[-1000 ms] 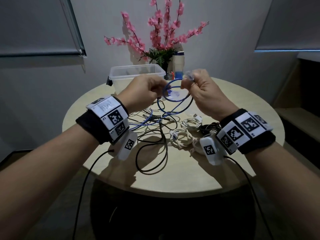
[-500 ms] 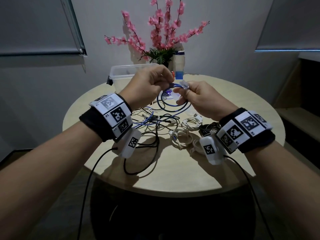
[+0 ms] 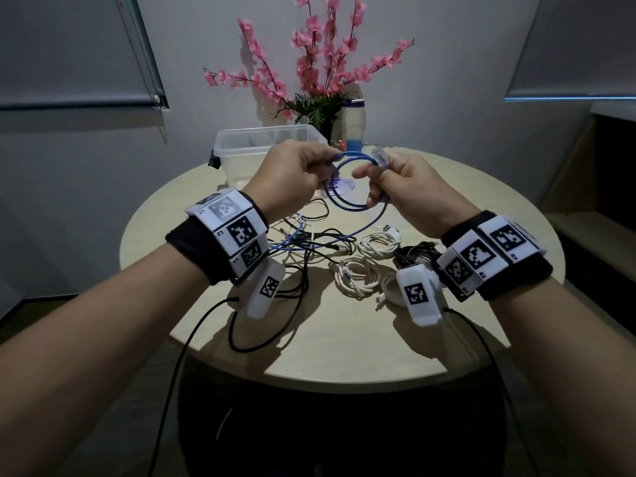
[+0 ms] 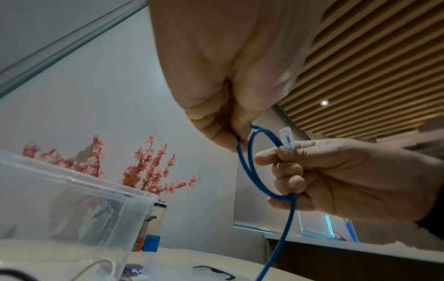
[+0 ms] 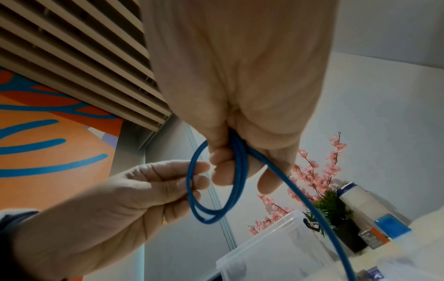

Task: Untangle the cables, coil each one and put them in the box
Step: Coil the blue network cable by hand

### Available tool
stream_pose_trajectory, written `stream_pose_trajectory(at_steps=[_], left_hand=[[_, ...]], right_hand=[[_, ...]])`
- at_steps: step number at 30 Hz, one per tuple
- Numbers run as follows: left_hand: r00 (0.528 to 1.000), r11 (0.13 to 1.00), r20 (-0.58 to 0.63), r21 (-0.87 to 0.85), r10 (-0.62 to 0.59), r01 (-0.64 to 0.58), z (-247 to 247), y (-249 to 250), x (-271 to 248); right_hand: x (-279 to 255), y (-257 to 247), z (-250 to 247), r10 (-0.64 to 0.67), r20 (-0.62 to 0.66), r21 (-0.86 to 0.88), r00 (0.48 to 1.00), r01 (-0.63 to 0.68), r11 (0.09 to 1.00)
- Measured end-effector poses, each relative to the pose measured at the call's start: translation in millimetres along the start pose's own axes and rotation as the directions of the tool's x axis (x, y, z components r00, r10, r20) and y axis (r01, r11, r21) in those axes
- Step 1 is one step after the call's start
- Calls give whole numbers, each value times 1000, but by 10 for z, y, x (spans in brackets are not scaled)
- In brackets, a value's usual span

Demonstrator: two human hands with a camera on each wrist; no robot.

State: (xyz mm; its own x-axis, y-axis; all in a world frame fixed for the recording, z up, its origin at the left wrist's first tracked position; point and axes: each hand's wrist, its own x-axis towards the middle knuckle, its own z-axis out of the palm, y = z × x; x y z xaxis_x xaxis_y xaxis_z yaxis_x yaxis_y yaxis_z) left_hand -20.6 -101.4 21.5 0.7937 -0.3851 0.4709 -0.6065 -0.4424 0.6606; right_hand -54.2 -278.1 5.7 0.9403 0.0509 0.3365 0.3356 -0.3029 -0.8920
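Observation:
A blue network cable (image 3: pixel 347 204) forms a small double loop in the air above the round table (image 3: pixel 464 325). My left hand (image 3: pixel 299 173) pinches the loop's left side (image 4: pixel 242 152). My right hand (image 3: pixel 402 187) grips its right side, and the clear plug (image 3: pixel 380 155) sticks up from that fist. The cable's tail (image 3: pixel 373 227) drops to a tangle of blue, black and white cables (image 3: pixel 309 242) on the table. A clear plastic box (image 3: pixel 261 149) stands behind my left hand.
Three coiled white cables (image 3: pixel 358 275) and a black bundle (image 3: pixel 416 254) lie under my right wrist. A loose black cable (image 3: pixel 272 335) loops toward the table's near edge. A pink flower plant (image 3: pixel 316 108) and a white-blue bottle (image 3: pixel 354 127) stand at the back.
The blue loop has grown to two turns, and both hands have risen slightly. My hands have drawn apart, and the clear plug now points upward from my right fist.

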Motion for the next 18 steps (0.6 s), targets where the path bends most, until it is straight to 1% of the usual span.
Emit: stream_pose_trajectory(at_steps=[2,5,7,9,10,12,13,14,15,16,17,18], left_hand=[[997,993,4,95,74,-74,11,22,1],[980,941,29,276,198,-198,31,70,-8],[977,936,56,280,205,-213,50,78,-4],[985,962,97,221,143,-161,78,65,3],[990,968,113,226,88,-112,92,51,5],[988,944,150,331,-45,-7,90,-3,8],[972,916,210,400,-107,15,79,-38,1],[938,883,309,470,-159,-5,70,-75,-12],[881,848,426,527,-207,-56,73,-104,-30],[810,815,528,569,-255,-114,97,-148,-49],[741,783,601,599,-301,-168,130,-194,-68],[675,751,645,629,-359,-202,170,-240,-84]], right_hand=[[-10,-18,-3,6,22,-15,1000,-5,1000],[-23,-46,7,4,45,-5,999,-4,1000],[-20,-44,9,14,34,16,999,-15,1000],[-7,-29,-5,41,-16,7,999,-40,999],[-1,-24,-15,52,-49,3,997,-51,999],[-1,-34,-41,57,-102,8,993,-56,998],[-6,-43,-48,47,-113,5,992,-47,999],[-12,-53,-52,34,-112,-1,993,-34,999],[-19,-63,-54,25,-109,-6,994,-26,1000],[-22,-70,-54,23,-109,-12,994,-24,1000],[-25,-81,-56,21,-114,-18,993,-24,1000],[-24,-90,-60,16,-126,-22,992,-19,1000]])
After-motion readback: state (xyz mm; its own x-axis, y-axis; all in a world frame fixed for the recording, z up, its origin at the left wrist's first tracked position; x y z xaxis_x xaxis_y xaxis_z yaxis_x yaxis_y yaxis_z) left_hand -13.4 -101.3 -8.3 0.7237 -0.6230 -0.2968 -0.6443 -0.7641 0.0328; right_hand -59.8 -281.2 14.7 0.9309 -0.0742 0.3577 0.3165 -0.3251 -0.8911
